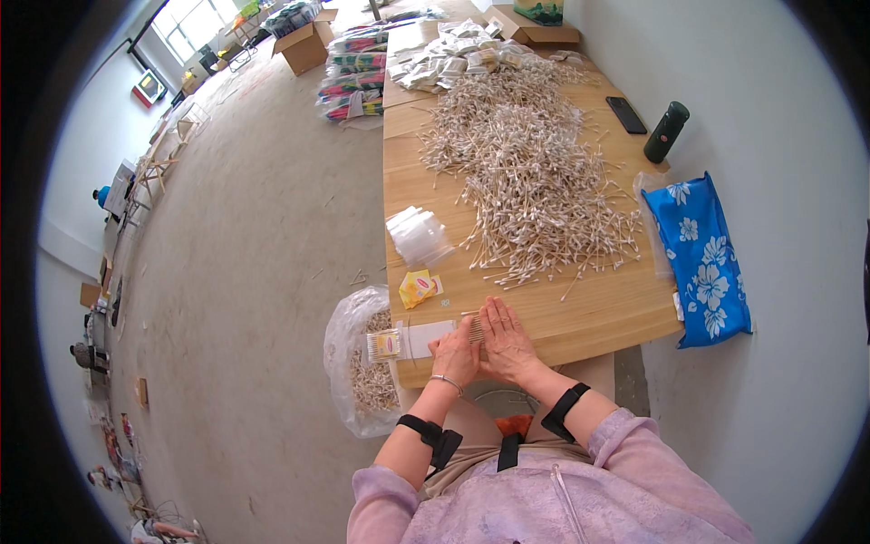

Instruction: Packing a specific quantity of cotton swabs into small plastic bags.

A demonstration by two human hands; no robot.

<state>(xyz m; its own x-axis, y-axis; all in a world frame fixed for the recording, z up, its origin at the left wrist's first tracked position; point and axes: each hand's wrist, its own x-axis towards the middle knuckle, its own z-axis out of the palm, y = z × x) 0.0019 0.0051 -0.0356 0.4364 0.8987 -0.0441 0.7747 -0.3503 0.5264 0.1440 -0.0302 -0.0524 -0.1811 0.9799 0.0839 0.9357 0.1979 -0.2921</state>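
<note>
At the near edge of the wooden table, my left hand (pixel 456 354) is closed around one side of a small bunch of cotton swabs (pixel 476 330). My right hand (pixel 509 343) lies flat against the other side, fingers stretched out and close together. The swabs stand between both hands, partly hidden by them. Left of my left hand lies a clear plastic bag (pixel 428 339), with a packed row of swabs and a yellow label card (pixel 385 344) at its outer end. A few more yellow cards (pixel 418 287) rest just beyond.
A large heap of loose cotton swabs (pixel 530 172) covers the table's middle (pixel 589 313). Flat clear bags (pixel 419 238) lie at the left edge. Filled packs (pixel 458 53), a phone (pixel 625 115), a dark bottle (pixel 666 132) and a blue flowered package (pixel 700 258) surround the heap. Below hangs a swab-filled bag (pixel 349 313).
</note>
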